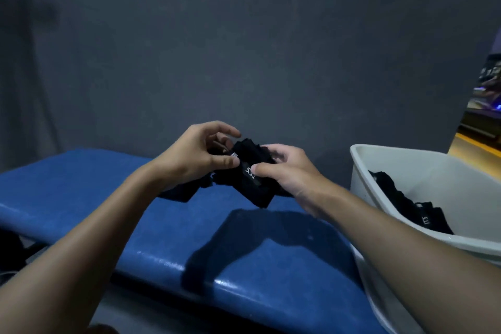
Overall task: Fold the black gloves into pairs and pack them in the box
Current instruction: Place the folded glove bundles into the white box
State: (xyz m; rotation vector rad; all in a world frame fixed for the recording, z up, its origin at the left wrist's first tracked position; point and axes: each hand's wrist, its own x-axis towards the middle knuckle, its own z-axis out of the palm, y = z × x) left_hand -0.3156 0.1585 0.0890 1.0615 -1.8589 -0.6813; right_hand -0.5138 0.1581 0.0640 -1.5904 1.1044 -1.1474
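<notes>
A folded bundle of black gloves [250,179] with white "5.11" lettering hangs in the air above the blue bench. My left hand [195,157] pinches its upper left edge with thumb and fingers. My right hand [287,171] grips its right side, thumb pressed on top near the lettering. More black glove fabric [181,192] lies on the bench just below my left hand. The white box [379,160] stands at the right, holding several folded black gloves [417,209].
The blue padded bench [168,238] runs across the lower view, with the hands' shadow on it. A dark grey wall [244,49] fills the background. A bright opening [482,116] shows at the far right. Dark objects [10,247] lie low at the left.
</notes>
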